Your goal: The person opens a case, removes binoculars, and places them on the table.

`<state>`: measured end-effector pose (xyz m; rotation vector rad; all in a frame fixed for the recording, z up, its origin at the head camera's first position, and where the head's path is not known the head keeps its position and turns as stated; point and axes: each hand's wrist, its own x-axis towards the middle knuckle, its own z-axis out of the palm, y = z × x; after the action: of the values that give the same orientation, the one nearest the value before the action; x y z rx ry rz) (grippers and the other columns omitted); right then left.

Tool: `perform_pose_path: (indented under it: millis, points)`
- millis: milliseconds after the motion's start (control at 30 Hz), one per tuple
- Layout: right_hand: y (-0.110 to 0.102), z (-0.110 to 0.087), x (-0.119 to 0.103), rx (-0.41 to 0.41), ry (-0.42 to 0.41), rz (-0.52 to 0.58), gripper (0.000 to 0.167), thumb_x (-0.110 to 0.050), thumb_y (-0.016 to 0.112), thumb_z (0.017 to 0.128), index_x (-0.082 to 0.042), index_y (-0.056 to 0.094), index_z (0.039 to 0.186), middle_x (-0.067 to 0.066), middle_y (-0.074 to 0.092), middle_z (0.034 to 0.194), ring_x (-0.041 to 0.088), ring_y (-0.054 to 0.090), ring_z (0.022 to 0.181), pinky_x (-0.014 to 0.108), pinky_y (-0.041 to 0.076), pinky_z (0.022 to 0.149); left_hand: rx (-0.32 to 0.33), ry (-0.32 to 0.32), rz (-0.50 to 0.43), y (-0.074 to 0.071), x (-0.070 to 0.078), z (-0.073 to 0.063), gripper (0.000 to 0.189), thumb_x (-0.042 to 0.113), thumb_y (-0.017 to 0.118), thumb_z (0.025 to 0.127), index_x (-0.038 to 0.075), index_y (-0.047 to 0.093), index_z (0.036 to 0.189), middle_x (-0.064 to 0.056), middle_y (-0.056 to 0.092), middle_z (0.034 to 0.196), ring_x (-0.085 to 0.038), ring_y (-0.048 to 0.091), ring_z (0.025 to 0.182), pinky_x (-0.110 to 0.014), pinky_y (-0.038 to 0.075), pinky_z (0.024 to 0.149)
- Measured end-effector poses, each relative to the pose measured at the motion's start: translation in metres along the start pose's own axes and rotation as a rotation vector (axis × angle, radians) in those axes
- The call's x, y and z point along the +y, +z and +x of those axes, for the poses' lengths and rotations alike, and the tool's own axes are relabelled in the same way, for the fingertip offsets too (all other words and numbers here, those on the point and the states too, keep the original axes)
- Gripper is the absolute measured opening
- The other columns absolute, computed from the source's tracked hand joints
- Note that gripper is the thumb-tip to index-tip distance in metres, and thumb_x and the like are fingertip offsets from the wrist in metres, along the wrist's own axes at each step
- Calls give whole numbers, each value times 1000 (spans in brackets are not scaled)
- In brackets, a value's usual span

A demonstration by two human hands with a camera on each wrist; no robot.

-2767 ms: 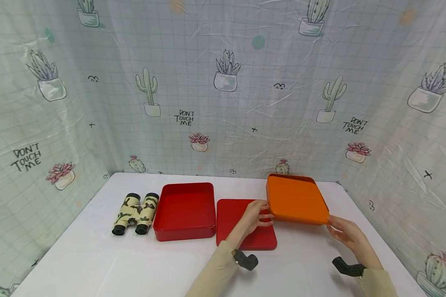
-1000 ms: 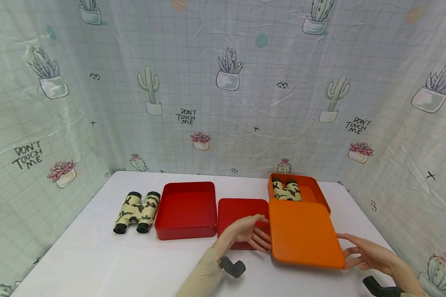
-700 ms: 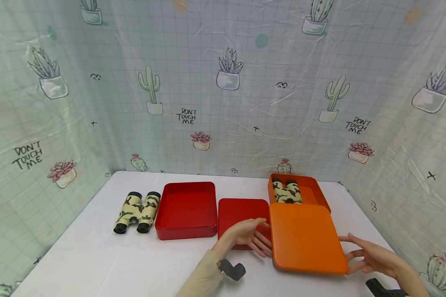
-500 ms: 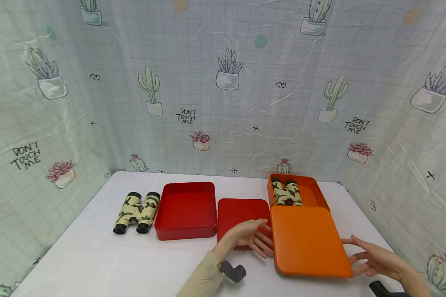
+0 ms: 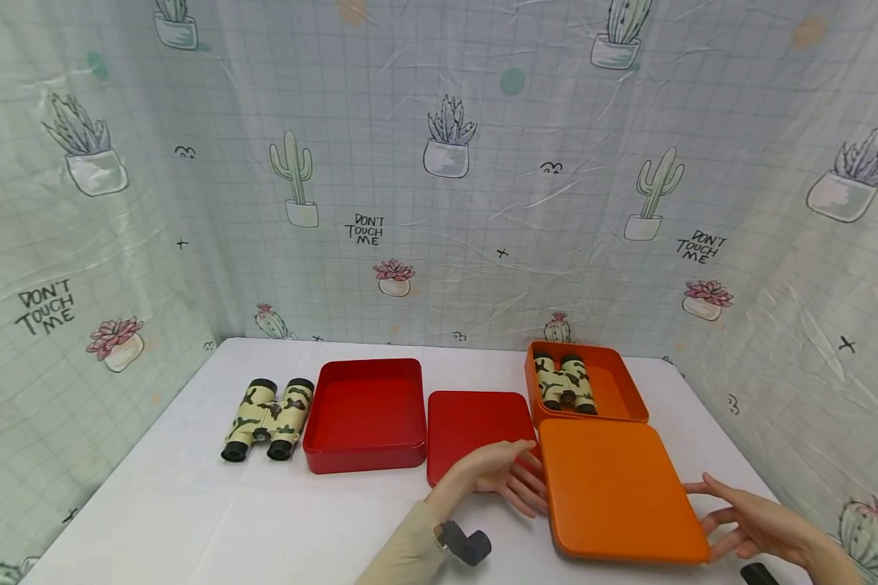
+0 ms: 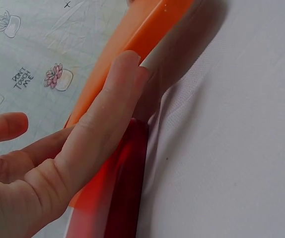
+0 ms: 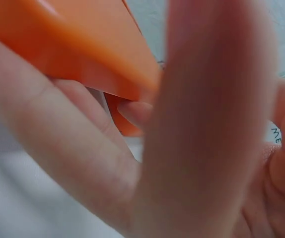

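An orange lid (image 5: 620, 491) lies flat between my two hands, in front of the open orange box (image 5: 629, 390). My left hand (image 5: 503, 475) touches the lid's left side with extended fingers; in the left wrist view, the fingers (image 6: 95, 121) run along its rim, and a shadow shows under it. At the lid's right edge is my right hand (image 5: 757, 516), fingers spread and fingertips against the side. The right wrist view shows the lid's corner (image 7: 107, 54) beside those fingers. Camouflage binoculars (image 5: 567, 383) lie in the left part of the orange box.
A flat red lid (image 5: 475, 426) lies left of the orange lid, partly behind my left hand. Further left stand an open red box (image 5: 369, 414) and a second pair of camouflage binoculars (image 5: 269, 418) on the white table (image 5: 227, 528). A patterned curtain (image 5: 380, 179) surrounds the table.
The orange lid has come off the orange box and moved toward me with both hands, uncovering the binoculars inside. The red lid, red box and left binoculars have stayed put.
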<state>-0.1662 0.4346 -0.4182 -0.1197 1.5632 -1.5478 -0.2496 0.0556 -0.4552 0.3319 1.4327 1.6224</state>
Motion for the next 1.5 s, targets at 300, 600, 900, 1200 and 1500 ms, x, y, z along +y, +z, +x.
perform_pose_path:
  millis: [300,600,900,1200,1500]
  points:
    - [-5,0,3,-10,5,-8,51,-45,6,96,-32,49,121,9,60,100,25,66,89,14,48,61,0,-24,-40,3,1,3,52,44,40,91,0,49,117,-20,63,106,-40,60,98,-53,47,81]
    - [-11,2,3,-26,9,-18,54,-46,4,96,-31,48,123,9,58,104,25,66,90,12,47,60,5,-40,-79,4,0,6,54,44,39,92,-1,48,119,-21,61,108,-41,58,101,-55,44,85]
    - [-16,3,5,-21,34,-23,64,-47,4,95,-10,37,135,10,56,110,23,66,89,13,48,66,-8,-57,-87,8,2,3,54,42,35,93,-4,46,120,-23,60,111,-43,55,105,-55,41,87]
    - [-18,5,13,46,86,-43,65,-49,9,94,-5,33,136,8,59,104,20,67,86,11,46,66,-1,-64,-98,12,0,5,55,40,34,94,-6,44,121,-25,59,112,-44,54,106,-56,41,88]
    - [-18,4,16,0,72,-13,64,-49,9,95,-7,35,135,7,59,102,19,66,88,10,46,66,27,-70,-99,14,-1,6,52,37,34,95,-7,45,121,-26,59,110,-44,55,104,-56,42,87]
